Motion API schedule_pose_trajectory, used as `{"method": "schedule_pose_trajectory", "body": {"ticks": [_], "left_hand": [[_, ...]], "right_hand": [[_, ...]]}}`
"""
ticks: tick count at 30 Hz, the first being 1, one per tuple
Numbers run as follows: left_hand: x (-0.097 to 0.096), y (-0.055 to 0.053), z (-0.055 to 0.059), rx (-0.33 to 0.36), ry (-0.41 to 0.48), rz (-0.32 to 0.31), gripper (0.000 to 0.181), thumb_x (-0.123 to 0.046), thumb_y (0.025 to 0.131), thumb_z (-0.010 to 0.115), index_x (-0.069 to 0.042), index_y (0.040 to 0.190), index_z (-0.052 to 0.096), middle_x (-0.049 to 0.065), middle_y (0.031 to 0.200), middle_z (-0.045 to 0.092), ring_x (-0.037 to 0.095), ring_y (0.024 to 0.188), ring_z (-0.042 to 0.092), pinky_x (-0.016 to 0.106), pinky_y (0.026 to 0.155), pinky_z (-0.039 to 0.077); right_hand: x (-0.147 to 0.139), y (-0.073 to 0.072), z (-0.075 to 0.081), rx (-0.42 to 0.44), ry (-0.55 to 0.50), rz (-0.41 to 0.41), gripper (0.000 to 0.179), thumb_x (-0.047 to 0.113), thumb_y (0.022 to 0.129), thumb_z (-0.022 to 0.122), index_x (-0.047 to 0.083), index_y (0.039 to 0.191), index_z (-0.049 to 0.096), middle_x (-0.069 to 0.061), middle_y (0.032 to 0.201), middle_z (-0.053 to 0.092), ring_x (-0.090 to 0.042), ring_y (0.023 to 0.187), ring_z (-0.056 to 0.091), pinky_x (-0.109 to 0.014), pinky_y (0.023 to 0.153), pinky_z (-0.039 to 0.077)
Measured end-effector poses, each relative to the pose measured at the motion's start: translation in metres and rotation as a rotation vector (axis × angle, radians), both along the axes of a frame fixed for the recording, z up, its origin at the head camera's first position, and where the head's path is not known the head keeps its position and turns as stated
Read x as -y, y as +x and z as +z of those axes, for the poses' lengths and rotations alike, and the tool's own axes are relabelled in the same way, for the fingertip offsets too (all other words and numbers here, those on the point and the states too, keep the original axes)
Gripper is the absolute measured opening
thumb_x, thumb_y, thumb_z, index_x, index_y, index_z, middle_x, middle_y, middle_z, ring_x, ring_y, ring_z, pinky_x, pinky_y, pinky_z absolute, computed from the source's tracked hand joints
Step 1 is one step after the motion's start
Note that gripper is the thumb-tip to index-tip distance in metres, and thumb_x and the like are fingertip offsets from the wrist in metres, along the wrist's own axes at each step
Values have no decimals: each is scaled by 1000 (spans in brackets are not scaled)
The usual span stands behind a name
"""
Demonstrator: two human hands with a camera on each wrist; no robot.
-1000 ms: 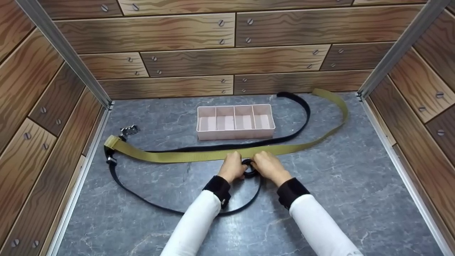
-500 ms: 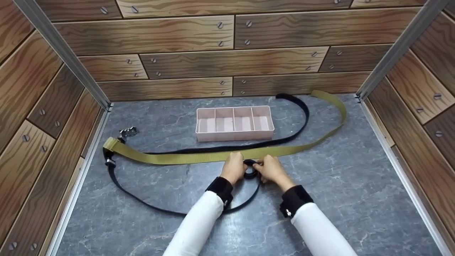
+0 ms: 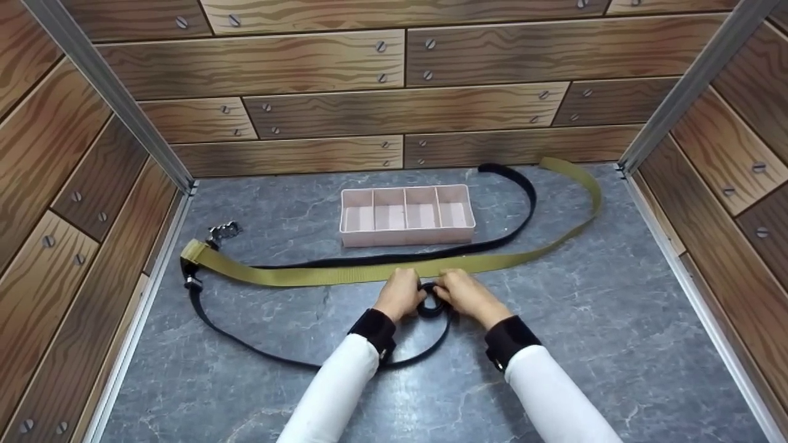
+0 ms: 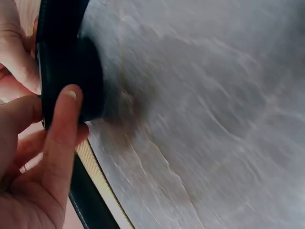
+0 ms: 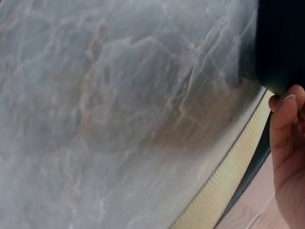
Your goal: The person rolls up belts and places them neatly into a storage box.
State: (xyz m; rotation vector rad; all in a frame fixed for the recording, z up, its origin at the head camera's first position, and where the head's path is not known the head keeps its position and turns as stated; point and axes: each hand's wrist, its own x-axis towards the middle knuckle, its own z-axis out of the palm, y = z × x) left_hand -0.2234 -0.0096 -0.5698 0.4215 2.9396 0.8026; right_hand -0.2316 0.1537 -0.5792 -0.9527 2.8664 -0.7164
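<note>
A black belt [image 3: 265, 353] runs from its metal buckle [image 3: 193, 282] at the left, under my left forearm, to a small coil [image 3: 431, 309] between my hands. My left hand [image 3: 398, 294] grips the coil's left side. In the left wrist view, one finger [image 4: 66, 107] of it lies along the rolled black strap [image 4: 71, 62]. My right hand [image 3: 466, 293] pinches the coil's right edge; in the right wrist view its thumb and fingertips [image 5: 286, 114] meet at the dark strap [image 5: 283, 43]. Just beyond both hands lies an olive webbing belt [image 3: 314, 275].
A second black belt [image 3: 369, 258] stretches behind the olive one and curves up at the right. A pink tray [image 3: 406, 237] with several compartments stands behind them. A silver, chain-like buckle [image 3: 225, 231] lies at the left. Wood-patterned walls [image 3: 265, 61] enclose the grey marbled surface [image 3: 615, 320].
My right hand drew slightly back from the coil, then came in against it again. The coil looks a little less round now. Both other belts and the tray lie unmoved.
</note>
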Motion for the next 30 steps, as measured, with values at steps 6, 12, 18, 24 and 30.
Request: {"method": "schedule_pose_trajectory", "body": {"ticks": [6, 12, 18, 24, 30], "left_hand": [[-6, 3, -2, 10, -12, 48, 15, -3, 69, 65, -9, 57, 58, 3, 55, 60, 10, 45, 55, 19, 45, 43], [-9, 5, 2, 102, 36, 97, 13, -2, 72, 63, -8, 61, 59, 0, 46, 55, 8, 35, 51, 17, 41, 42], [-9, 11, 15, 92, -55, 55, 15, -12, 82, 63, -6, 68, 61, 5, 63, 62, 15, 52, 59, 24, 47, 45], [-9, 51, 40, 76, -58, -73, 17, -23, 86, 58, -8, 78, 62, 4, 67, 59, 17, 54, 56, 29, 45, 44], [3, 91, 34, 361, -22, -187, 38, -31, 92, 48, -13, 59, 53, -3, 48, 50, 12, 39, 49, 26, 44, 42]], "right_hand": [[7, 13, 1, 139, -89, -260, 15, 19, 84, 64, 7, 75, 66, -1, 59, 56, -17, 50, 57, -31, 50, 46], [12, 24, 4, 364, -199, -429, 12, 13, 83, 61, 3, 79, 66, -6, 45, 55, -24, 37, 56, -30, 33, 43], [10, 20, -2, 280, -192, -467, 8, 6, 80, 60, 1, 76, 66, -1, 42, 52, -16, 32, 52, -27, 31, 41], [4, 15, -5, 244, -244, -508, 11, 5, 79, 60, -2, 71, 62, -3, 43, 53, -15, 30, 51, -27, 30, 40], [1, 13, -4, 205, -201, -562, 19, 10, 80, 63, 1, 63, 58, 1, 36, 49, -11, 28, 49, -26, 29, 40]]}}
